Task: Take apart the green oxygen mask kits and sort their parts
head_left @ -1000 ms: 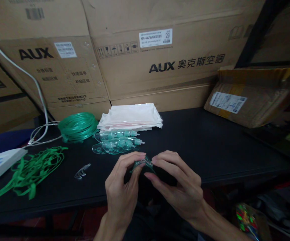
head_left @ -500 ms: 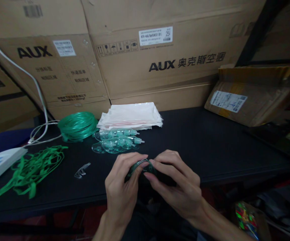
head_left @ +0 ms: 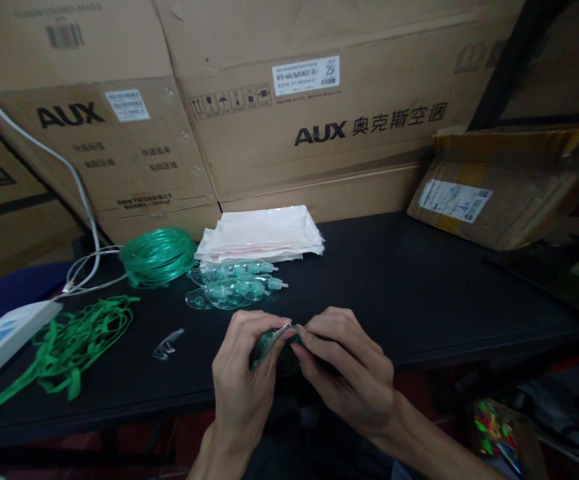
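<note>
Both my hands are closed on a green see-through plastic mask (head_left: 266,341) just above the table's front edge. My left hand (head_left: 244,377) pinches its left side between thumb and fingers. My right hand (head_left: 347,360) grips the other side, its thumb and index fingertip meeting the left ones at a bright, thin strip along the mask's rim. My fingers hide most of the mask. Beyond them lies a small pile of similar green masks (head_left: 242,288) with pale connectors. To the left rest a few small clear strips (head_left: 168,345), their exact kind too blurred to tell.
A stack of white packets (head_left: 264,230) lies behind the masks. Left of it are a coil of green tubing (head_left: 158,257), tangled green elastic straps (head_left: 87,343) and a white power strip (head_left: 7,340) with a cable. Large cardboard boxes (head_left: 249,160) back the black table; a smaller carton (head_left: 509,200) sits right.
My fingertips have shifted along the mask's rim and the mask has tilted, so more of its left side shows. The view has moved slightly; the things on the table stay put.
</note>
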